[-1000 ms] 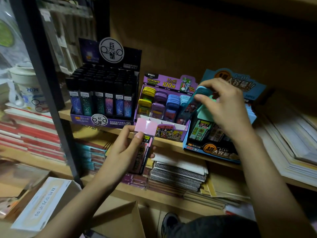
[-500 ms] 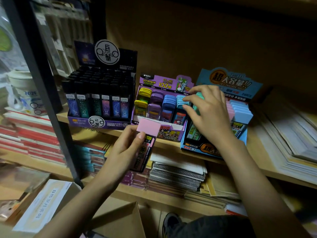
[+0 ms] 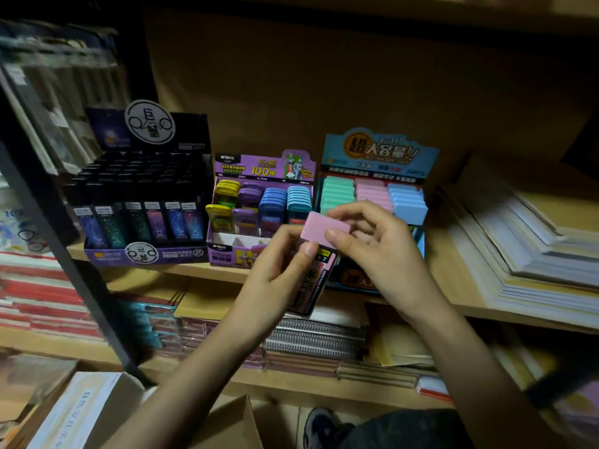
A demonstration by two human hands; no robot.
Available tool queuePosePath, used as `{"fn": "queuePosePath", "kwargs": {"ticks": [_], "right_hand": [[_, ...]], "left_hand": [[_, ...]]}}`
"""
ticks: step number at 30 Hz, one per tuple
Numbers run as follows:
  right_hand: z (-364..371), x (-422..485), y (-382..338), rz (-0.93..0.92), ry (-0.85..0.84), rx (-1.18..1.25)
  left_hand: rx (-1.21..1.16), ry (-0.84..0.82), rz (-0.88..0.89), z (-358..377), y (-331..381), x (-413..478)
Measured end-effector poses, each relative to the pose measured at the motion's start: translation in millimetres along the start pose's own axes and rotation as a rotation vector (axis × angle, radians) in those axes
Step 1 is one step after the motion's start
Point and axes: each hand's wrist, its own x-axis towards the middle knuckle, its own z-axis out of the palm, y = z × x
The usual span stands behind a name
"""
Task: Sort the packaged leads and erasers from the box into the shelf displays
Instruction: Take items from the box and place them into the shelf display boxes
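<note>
Pink lead pack point(image 3: 319, 273) is nearly upright, cap end up and leaning a bit right, just in front of the blue display point(image 3: 379, 150). Left hand point(image 3: 275, 280) is wrapped round its body, and right hand point(image 3: 379, 247) pinches the cap. Purple display point(image 3: 259, 166) is just left, black display point(image 3: 142, 189) past that, and spiral notebooks point(image 3: 314, 335) are on the shelf below.

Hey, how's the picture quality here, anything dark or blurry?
Head view: dim warm light, deep shadow across the top; left edge smeared by blur; the pink lead pack held by left hand and right hand is fairly sharp.
</note>
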Motion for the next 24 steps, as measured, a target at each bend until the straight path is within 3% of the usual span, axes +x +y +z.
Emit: {"fn": "queuePosePath", "kwargs": {"ticks": [4,8,13,17,24], "right_hand": [[-22.8,-1.3,3.1,-0.034,0.151,-0.019],[-65.7,2.1,0.2,-0.175,0.392,-0.269],[-73.2,6.8,16.3,-0.151,0.306,-0.408],[-60.9,8.0,24.8,-0.133,0.208,-0.444],[-59.5,7.2,36.1,-0.083,0.194,-0.451]], "left_hand": [[0.08,0.022,-0.006,19.8,-7.5,9.6],[0.681,0.168,0.082,10.1,-28.1,12.5],[1.147,0.044,0.1,2.2,-47.6,6.7],[1.24,0.045,0.13,6.0,-53.8,9.1],[1.23,0.086,0.176,2.0,-60.8,11.7]]}}
